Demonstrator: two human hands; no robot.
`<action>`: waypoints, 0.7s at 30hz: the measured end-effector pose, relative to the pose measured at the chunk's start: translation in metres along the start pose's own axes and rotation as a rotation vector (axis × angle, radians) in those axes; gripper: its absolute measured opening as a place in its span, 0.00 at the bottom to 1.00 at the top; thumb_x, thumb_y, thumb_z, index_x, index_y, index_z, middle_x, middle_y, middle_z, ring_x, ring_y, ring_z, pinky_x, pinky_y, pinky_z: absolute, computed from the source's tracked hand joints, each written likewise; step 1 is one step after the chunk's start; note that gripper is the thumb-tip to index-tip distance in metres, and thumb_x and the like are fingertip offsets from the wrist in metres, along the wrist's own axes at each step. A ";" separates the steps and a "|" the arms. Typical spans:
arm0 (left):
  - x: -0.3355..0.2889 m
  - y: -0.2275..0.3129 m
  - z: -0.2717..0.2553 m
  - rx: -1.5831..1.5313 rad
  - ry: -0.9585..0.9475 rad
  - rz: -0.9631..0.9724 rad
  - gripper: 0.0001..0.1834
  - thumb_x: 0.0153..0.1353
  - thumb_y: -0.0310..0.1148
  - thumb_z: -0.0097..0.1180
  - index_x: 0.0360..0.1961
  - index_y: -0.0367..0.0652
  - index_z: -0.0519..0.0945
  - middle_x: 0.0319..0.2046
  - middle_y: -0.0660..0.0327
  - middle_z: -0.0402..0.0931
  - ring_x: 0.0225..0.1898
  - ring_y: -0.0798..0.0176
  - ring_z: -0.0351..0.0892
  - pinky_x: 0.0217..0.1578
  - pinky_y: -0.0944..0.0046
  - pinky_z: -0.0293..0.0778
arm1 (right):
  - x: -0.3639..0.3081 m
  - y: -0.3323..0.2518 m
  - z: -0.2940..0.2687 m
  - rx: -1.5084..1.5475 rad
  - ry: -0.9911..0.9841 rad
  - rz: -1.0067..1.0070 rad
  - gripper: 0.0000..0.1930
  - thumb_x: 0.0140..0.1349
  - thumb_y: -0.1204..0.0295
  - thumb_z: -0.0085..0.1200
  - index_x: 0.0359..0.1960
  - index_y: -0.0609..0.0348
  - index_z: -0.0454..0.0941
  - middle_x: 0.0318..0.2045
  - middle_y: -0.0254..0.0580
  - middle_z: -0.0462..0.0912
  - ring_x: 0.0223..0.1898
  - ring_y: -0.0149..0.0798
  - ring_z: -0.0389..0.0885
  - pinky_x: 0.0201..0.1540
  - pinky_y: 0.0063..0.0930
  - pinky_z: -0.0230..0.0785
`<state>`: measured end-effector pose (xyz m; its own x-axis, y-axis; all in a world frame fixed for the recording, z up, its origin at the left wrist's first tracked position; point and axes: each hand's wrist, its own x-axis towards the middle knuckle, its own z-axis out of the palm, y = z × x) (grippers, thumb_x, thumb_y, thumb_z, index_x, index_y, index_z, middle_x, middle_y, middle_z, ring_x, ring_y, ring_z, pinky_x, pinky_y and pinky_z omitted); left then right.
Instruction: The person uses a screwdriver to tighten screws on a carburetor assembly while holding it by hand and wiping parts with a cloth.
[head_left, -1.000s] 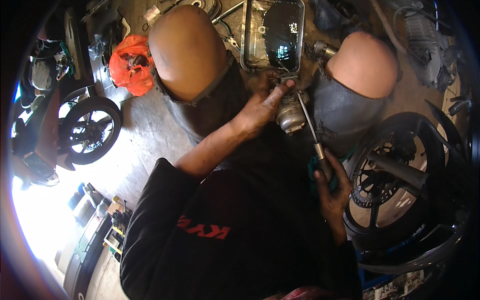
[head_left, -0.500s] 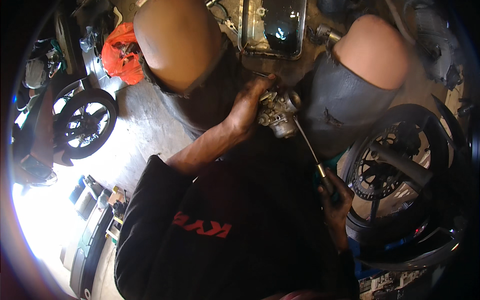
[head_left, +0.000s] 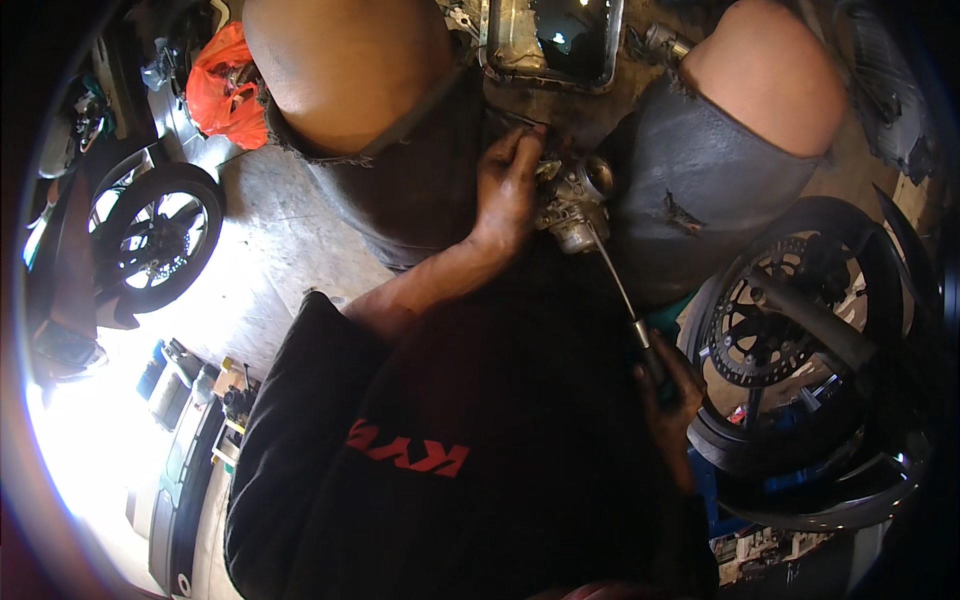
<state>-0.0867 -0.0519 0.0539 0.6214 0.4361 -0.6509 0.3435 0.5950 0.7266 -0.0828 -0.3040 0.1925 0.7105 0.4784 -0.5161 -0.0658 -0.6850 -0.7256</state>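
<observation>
Between my knees is a metal carburetor [head_left: 572,205], dull grey and grimy, with a round open throat at its upper right. My left hand [head_left: 510,185] is closed around its left side, thumb toward the top; the fingers behind are partly hidden. Lower right, my right hand [head_left: 672,385] wraps the dark handle of a long-shanked screwdriver [head_left: 622,287]. The shank slants up to the left, and its tip meets the lower right of the carburetor body. Whether the tip sits in a screw is too small to tell.
A rectangular metal tray [head_left: 486,45] of dark liquid lies beyond the carburetor. To the right stands a motorcycle wheel [head_left: 700,420] with a brake disc. An orange plastic bag [head_left: 225,95] rests past my left knee, and another wheel [head_left: 208,235] stands at far left.
The carburetor, my left hand and the screwdriver's tip have shifted slightly up and right in view. My right hand keeps its hold on the handle, and the background has shifted a little.
</observation>
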 end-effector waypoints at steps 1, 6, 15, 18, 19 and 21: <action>0.001 -0.001 -0.003 0.030 -0.028 0.013 0.21 0.65 0.40 0.39 0.37 0.33 0.78 0.35 0.56 0.79 0.37 0.65 0.76 0.41 0.67 0.72 | -0.001 -0.001 0.002 0.001 0.014 0.004 0.19 0.53 0.80 0.61 0.48 0.66 0.77 0.46 0.54 0.81 0.46 0.43 0.81 0.49 0.31 0.73; 0.007 0.014 0.003 -0.104 -0.019 -0.160 0.17 0.62 0.37 0.40 0.34 0.35 0.78 0.35 0.57 0.79 0.35 0.65 0.77 0.38 0.66 0.73 | -0.009 0.004 0.008 -0.025 0.041 -0.046 0.19 0.52 0.80 0.61 0.48 0.66 0.77 0.46 0.54 0.80 0.47 0.44 0.81 0.50 0.32 0.73; 0.002 0.004 0.002 -0.220 0.056 -0.137 0.15 0.62 0.37 0.40 0.31 0.37 0.75 0.32 0.58 0.76 0.36 0.64 0.76 0.39 0.65 0.70 | -0.013 -0.011 0.017 -0.060 0.107 0.015 0.19 0.53 0.81 0.60 0.48 0.65 0.78 0.45 0.54 0.81 0.47 0.44 0.81 0.51 0.32 0.72; -0.001 0.006 0.002 -0.306 0.073 -0.152 0.15 0.63 0.38 0.41 0.33 0.37 0.75 0.34 0.58 0.75 0.40 0.65 0.75 0.41 0.65 0.69 | -0.012 -0.015 0.021 -0.115 0.136 -0.053 0.18 0.53 0.81 0.60 0.48 0.65 0.78 0.43 0.53 0.81 0.43 0.43 0.82 0.47 0.30 0.73; -0.002 0.009 0.004 -0.351 0.085 -0.172 0.15 0.64 0.38 0.42 0.34 0.38 0.75 0.34 0.58 0.75 0.41 0.65 0.74 0.42 0.65 0.69 | -0.010 -0.018 0.021 -0.156 0.133 -0.054 0.18 0.53 0.81 0.60 0.48 0.64 0.78 0.42 0.52 0.82 0.41 0.42 0.82 0.45 0.29 0.73; -0.003 0.017 0.009 -0.429 0.098 -0.207 0.15 0.64 0.40 0.46 0.35 0.38 0.75 0.35 0.59 0.75 0.42 0.65 0.74 0.45 0.65 0.67 | -0.008 -0.024 0.020 -0.232 0.124 -0.058 0.19 0.53 0.81 0.60 0.49 0.63 0.78 0.39 0.50 0.82 0.36 0.40 0.82 0.40 0.28 0.74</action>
<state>-0.0763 -0.0490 0.0706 0.4946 0.3279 -0.8049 0.1192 0.8918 0.4365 -0.1009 -0.2802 0.2049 0.7900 0.4588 -0.4067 0.1294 -0.7732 -0.6209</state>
